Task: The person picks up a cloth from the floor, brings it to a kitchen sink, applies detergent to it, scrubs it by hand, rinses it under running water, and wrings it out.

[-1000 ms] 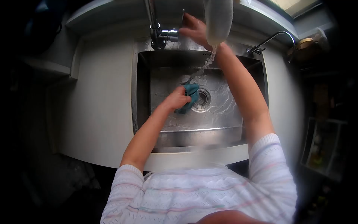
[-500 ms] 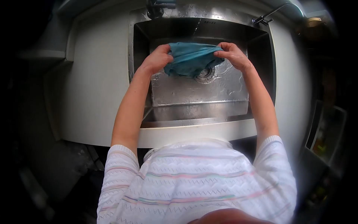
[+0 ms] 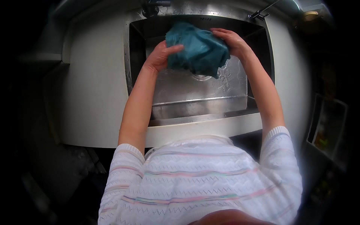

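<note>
A wet teal cloth (image 3: 197, 48) hangs bunched between my two hands, over the metal sink (image 3: 187, 88). My left hand (image 3: 160, 55) grips its left side, with the thumb lying across the front and the other fingers hidden behind. At the upper right edge, my right hand (image 3: 230, 40) holds the cloth with its fingers along the top; the thumb is out of sight. Below the cloth's lower edge, part of the drain (image 3: 202, 77) shows.
A dark faucet (image 3: 150, 10) stands at the back left rim and a thinner metal tap (image 3: 258, 15) at the back right. Pale countertop (image 3: 93, 82) runs along both sides and the front of the sink. Water drops lie on the basin floor.
The cloth was stretched sideways in folds between both hands; now it is raised, bunched and spread taller. Both hands have shifted their hold, and the drain is more covered.
</note>
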Tool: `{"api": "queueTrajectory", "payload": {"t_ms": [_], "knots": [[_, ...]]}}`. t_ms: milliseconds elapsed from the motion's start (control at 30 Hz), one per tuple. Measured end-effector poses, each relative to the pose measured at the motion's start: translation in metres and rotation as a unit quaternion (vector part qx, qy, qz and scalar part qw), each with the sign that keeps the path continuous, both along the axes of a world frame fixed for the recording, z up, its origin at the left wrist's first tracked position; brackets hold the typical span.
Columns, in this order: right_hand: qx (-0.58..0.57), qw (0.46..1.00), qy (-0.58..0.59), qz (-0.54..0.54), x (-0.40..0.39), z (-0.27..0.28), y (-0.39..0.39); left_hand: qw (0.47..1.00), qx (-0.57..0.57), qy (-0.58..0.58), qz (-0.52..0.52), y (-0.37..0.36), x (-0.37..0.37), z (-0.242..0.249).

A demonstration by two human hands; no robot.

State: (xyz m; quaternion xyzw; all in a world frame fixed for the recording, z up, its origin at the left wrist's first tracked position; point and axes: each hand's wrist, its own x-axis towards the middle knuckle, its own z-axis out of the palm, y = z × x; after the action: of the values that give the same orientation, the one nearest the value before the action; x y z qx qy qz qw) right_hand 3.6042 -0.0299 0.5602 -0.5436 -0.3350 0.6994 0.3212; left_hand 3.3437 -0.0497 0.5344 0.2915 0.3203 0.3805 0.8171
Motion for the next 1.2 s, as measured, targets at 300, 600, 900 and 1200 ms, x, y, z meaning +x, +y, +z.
{"api": "queueTrajectory", "payload": {"t_ms": [300, 600, 900, 1200], "knots": [[0.224, 0.758, -0.428, 0.438, -0.012, 0.0, -0.015, 0.923, 0.069, 0.366, -0.1, 0.017, -0.011, 0.013], [0.151, 0.896, -0.24, 0.341, -0.004, 0.044, 0.009, 0.723, 0.288, 0.577, -0.247, 0.017, -0.005, 0.032], [-0.007, 0.958, -0.053, 0.28, -0.01, 0.044, 0.027, 0.998, 0.06, -0.018, 0.0, 0.023, -0.022, 0.018], [0.494, 0.775, -0.395, 0.004, 0.015, 0.192, 0.145, 0.943, -0.189, -0.271, 0.029, 0.0, 0.017, -0.023]]}}
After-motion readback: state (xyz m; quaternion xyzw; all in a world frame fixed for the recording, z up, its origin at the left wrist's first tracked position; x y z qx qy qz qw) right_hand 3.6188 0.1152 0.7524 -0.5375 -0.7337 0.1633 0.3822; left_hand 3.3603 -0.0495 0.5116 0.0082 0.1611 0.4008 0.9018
